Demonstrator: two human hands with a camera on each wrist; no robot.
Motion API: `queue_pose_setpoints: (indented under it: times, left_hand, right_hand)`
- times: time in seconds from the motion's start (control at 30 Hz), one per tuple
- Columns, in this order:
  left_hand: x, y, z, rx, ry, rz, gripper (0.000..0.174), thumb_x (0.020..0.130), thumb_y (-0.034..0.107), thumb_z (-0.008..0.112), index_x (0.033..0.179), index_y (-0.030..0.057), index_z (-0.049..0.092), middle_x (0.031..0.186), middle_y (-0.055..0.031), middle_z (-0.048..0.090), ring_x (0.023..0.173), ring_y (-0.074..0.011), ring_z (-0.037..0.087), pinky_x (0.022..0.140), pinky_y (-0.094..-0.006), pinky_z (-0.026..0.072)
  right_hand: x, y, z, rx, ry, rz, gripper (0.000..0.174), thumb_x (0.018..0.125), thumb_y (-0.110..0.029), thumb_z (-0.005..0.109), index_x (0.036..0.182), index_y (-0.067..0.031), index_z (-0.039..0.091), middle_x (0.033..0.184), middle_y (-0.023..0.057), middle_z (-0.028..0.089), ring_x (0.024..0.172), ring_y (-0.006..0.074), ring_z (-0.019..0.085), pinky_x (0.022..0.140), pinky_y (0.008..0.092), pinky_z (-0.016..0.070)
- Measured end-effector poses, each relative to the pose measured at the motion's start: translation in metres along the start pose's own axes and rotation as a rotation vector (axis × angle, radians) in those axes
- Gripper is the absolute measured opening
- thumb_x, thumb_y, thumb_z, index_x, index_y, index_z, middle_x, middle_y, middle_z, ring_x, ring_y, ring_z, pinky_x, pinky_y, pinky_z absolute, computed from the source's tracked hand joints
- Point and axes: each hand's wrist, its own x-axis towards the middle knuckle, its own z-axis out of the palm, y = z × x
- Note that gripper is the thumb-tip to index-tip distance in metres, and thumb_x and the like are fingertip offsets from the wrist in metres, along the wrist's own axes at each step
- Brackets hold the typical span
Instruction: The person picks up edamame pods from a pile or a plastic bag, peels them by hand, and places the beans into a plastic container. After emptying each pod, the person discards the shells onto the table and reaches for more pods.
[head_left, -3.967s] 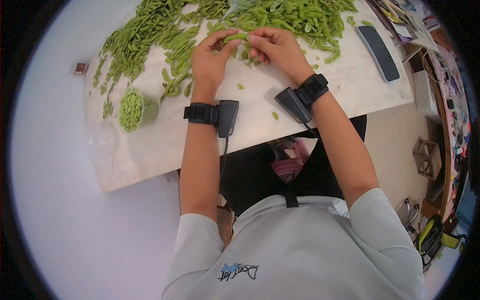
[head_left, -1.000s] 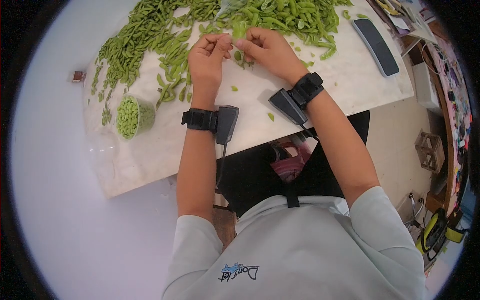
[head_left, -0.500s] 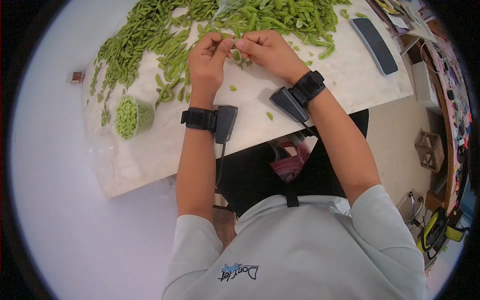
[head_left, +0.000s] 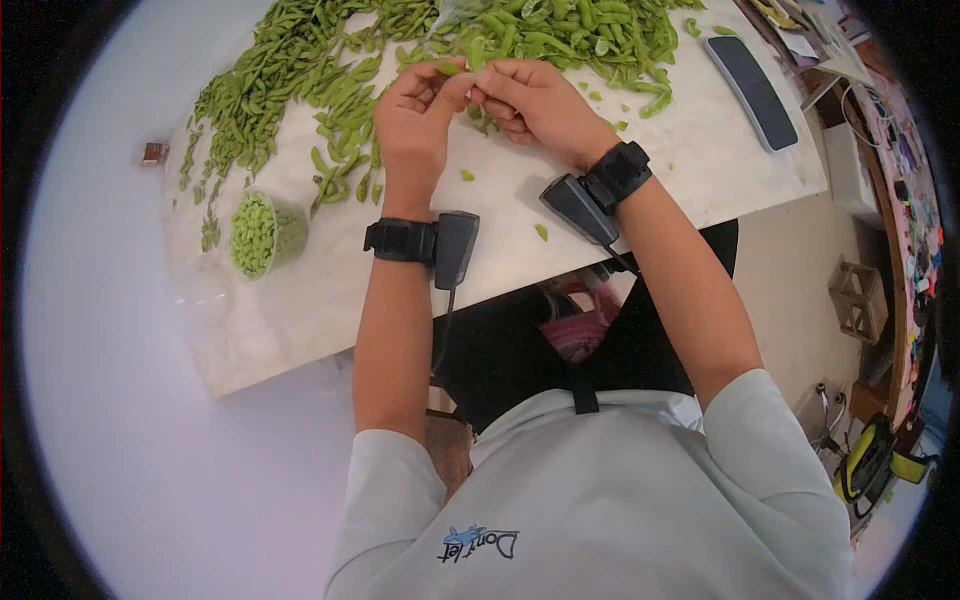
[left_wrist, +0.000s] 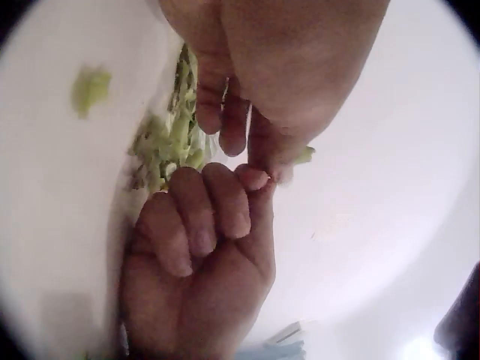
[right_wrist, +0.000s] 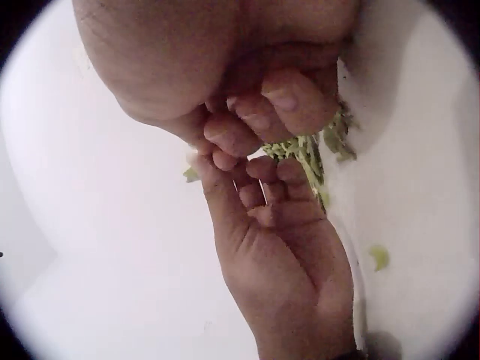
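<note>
Left: clear cup [head_left: 293, 232] of shelled beans [head_left: 253, 237] on the tabletop [head_left: 300, 320] | beyond it: heap of pods [head_left: 245, 115] | left hand [head_left: 415, 125]: pinching a green pod [left_wrist: 305, 155] | centre: pod at the meeting fingertips | right hand [head_left: 545, 108]: pinching it too | right: phone [head_left: 752, 92].

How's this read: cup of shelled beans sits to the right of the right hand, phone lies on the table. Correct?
Wrong side: the cup of shelled beans sits to the left of the left hand, as the head view shows. The phone does lie on the table.
</note>
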Motion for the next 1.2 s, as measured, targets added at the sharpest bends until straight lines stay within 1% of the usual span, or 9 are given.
queue_pose_setpoints:
  times: [0.1, 0.2, 0.3, 0.53, 0.63, 0.73, 0.83, 0.93, 1.2]
  left_hand:
    - [0.000, -0.002, -0.004, 0.038, -0.034, 0.013, 0.015, 0.082, 0.005, 0.066, 0.094, -0.0027, 0.062, 0.088, -0.0076, 0.065, 0.076, -0.0115, 0.059, 0.071, -0.0231, 0.0467]
    - [-0.002, 0.001, -0.002, 0.141, -0.045, 0.139, 0.014, 0.079, 0.003, 0.068, 0.091, -0.0027, 0.063, 0.090, -0.0084, 0.065, 0.080, -0.0125, 0.060, 0.072, -0.0236, 0.0475]
    - [0.000, 0.004, -0.009, 0.419, -0.099, 0.181, 0.013, 0.077, 0.000, 0.069, 0.088, -0.0033, 0.064, 0.092, -0.0088, 0.065, 0.082, -0.0138, 0.060, 0.074, -0.0243, 0.0482]
    - [-0.001, 0.022, -0.005, 0.607, -0.167, 0.276, 0.017, 0.072, -0.005, 0.070, 0.087, -0.0031, 0.064, 0.088, -0.0101, 0.065, 0.081, -0.0160, 0.061, 0.075, -0.0262, 0.0489]
    - [0.001, 0.021, -0.007, 0.615, -0.190, 0.348, 0.016, 0.071, -0.006, 0.069, 0.086, -0.0039, 0.064, 0.080, -0.0072, 0.063, 0.067, -0.0126, 0.053, 0.061, -0.0230, 0.0442]
    - [0.000, 0.026, -0.009, 0.653, -0.217, 0.284, 0.016, 0.074, -0.004, 0.068, 0.090, -0.0012, 0.065, 0.087, -0.0088, 0.065, 0.078, -0.0157, 0.060, 0.073, -0.0253, 0.0482]
    - [0.001, 0.010, -0.007, 0.411, -0.124, 0.215, 0.017, 0.077, 0.000, 0.068, 0.094, -0.0012, 0.065, 0.086, -0.0061, 0.065, 0.075, -0.0128, 0.058, 0.071, -0.0237, 0.0475]
    - [0.000, 0.013, -0.005, 0.118, -0.138, -0.105, 0.020, 0.078, -0.001, 0.068, 0.097, -0.0038, 0.065, 0.083, -0.0039, 0.063, 0.070, -0.0090, 0.054, 0.065, -0.0213, 0.0442]
    - [0.002, 0.000, -0.008, 0.000, -0.146, -0.054, 0.021, 0.080, 0.003, 0.067, 0.099, -0.0033, 0.061, 0.090, -0.0088, 0.065, 0.075, -0.0145, 0.062, 0.072, -0.0251, 0.0491]
  right_hand:
    - [0.001, 0.003, -0.005, -0.057, -0.007, -0.016, 0.027, 0.091, -0.026, 0.054, 0.073, -0.0057, 0.054, 0.055, -0.0065, 0.038, 0.044, 0.0033, 0.031, 0.041, 0.0208, 0.0260]
    - [-0.002, -0.002, -0.011, -0.041, -0.022, 0.035, 0.027, 0.091, -0.023, 0.054, 0.071, -0.0051, 0.054, 0.053, -0.0057, 0.038, 0.044, 0.0039, 0.033, 0.040, 0.0214, 0.0270]
    - [-0.004, 0.001, -0.009, -0.005, 0.009, 0.068, 0.027, 0.090, -0.021, 0.054, 0.068, -0.0043, 0.054, 0.053, -0.0044, 0.039, 0.044, 0.0045, 0.034, 0.040, 0.0220, 0.0289]
    - [-0.002, 0.000, -0.007, -0.071, 0.016, 0.047, 0.026, 0.087, -0.019, 0.053, 0.068, -0.0009, 0.056, 0.055, -0.0021, 0.043, 0.044, 0.0061, 0.040, 0.040, 0.0220, 0.0356]
    - [-0.001, -0.001, -0.006, -0.168, 0.031, 0.040, 0.027, 0.088, -0.019, 0.052, 0.069, -0.0009, 0.056, 0.055, -0.0018, 0.044, 0.044, 0.0066, 0.041, 0.040, 0.0220, 0.0366]
    - [0.000, 0.003, -0.008, -0.130, 0.011, 0.041, 0.028, 0.089, -0.020, 0.051, 0.068, -0.0020, 0.054, 0.056, -0.0022, 0.042, 0.044, 0.0067, 0.041, 0.040, 0.0221, 0.0365]
    - [-0.001, -0.002, -0.007, -0.013, -0.007, 0.066, 0.028, 0.089, -0.022, 0.052, 0.067, -0.0041, 0.050, 0.056, -0.0032, 0.040, 0.045, 0.0059, 0.038, 0.040, 0.0229, 0.0348]
    - [-0.002, -0.005, -0.006, 0.097, -0.053, 0.099, 0.029, 0.090, -0.022, 0.052, 0.066, -0.0064, 0.047, 0.057, -0.0044, 0.036, 0.045, 0.0052, 0.034, 0.040, 0.0238, 0.0322]
    - [-0.002, -0.003, -0.005, 0.112, -0.041, 0.007, 0.026, 0.091, -0.025, 0.053, 0.071, -0.0076, 0.050, 0.059, -0.0062, 0.036, 0.047, 0.0045, 0.032, 0.043, 0.0216, 0.0305]
